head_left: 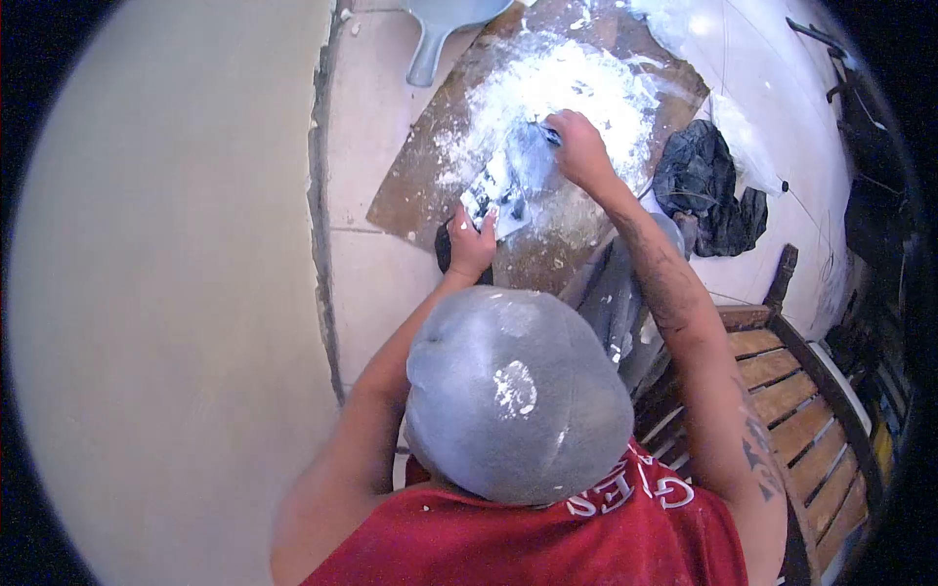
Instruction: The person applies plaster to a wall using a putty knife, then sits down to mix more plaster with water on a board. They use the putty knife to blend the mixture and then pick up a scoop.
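Observation:
My left hand [472, 246] is closed on the near edge of a flat metal plate [512, 217] with white material on it. Up and to the right, my right hand [580, 148] grips a small tool [550, 135], mostly hidden by the fingers and blurred. Its end is over white powder [567, 88] spread across a brown board [410, 195] on the tiled floor.
A grey dustpan [427, 61] lies at the board's upper left. Right of the board is a crumpled black bag [696, 171]. A slatted wooden bench [796, 410] stands at lower right, a pale wall [176, 293] at left. A grey cap [518, 391] fills the lower centre.

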`<state>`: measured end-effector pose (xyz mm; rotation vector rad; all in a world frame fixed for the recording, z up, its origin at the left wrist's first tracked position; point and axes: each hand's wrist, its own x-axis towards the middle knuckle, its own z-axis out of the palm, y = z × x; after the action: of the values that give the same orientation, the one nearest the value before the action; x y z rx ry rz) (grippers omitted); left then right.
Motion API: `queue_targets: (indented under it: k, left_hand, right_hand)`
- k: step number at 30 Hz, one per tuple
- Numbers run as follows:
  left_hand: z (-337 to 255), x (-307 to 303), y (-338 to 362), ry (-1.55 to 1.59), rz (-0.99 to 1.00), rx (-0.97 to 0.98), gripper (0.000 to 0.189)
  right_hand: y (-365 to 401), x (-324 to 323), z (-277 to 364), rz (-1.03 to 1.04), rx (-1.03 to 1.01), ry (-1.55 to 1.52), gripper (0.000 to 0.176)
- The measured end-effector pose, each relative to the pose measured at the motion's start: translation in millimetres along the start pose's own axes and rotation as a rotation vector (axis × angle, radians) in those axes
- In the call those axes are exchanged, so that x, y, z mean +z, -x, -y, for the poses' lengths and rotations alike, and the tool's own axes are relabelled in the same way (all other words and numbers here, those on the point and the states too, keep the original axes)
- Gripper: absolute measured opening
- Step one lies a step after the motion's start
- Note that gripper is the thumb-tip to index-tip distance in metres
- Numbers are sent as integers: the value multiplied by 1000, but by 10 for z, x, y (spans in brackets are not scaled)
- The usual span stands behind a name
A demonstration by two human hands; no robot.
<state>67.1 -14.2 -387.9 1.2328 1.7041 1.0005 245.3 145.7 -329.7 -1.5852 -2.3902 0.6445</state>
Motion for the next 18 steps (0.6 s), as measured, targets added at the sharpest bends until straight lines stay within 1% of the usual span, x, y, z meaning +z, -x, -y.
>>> queue_targets:
  k: [2, 4, 5, 6, 8, 9, 10, 11, 13, 14, 17, 18]
  left_hand:
    - [-76, -39, -13, -8, -10, -2, 35]
    - [-129, -29, -38, -19, -35, 17, 33]
    - [-142, -27, -34, -14, -19, -44, 32]
    - [-130, -20, -54, -10, 1, -43, 32]
    - [-124, 6, -193, 30, 53, -65, 34]
    - [-162, 13, -280, -21, 30, 15, 35]
    - [-347, -19, -356, 51, 45, -20, 36]
    - [-562, -62, -468, 124, 55, -48, 36]
    - [-806, -61, -625, 57, 63, 29, 37]
    - [-911, -49, -683, 23, 67, 66, 37]
    - [-1223, 32, -836, -100, 179, 61, 40]
    - [-1391, 28, -884, -124, 156, 103, 42]
  right_hand:
    - [34, 0, -237, -114, -78, -69, 36]
    - [5, -112, -244, 7, 9, 93, 33]
    - [28, -191, -240, 81, 56, 174, 31]
    - [10, -261, -280, 165, 29, 226, 26]
    - [-15, -392, -321, 174, 31, 204, 27]
    - [-38, -451, -329, 180, 29, 191, 27]
    - [-47, -504, -329, 164, 69, 188, 34]
    - [-55, -553, -305, 183, 137, 145, 34]
    - [-38, -665, -222, 214, 271, 63, 35]
    - [-14, -713, -152, 157, 287, -16, 36]
    - [57, -697, -121, 70, 311, -140, 36]
    - [52, -715, -45, 96, 392, -145, 35]
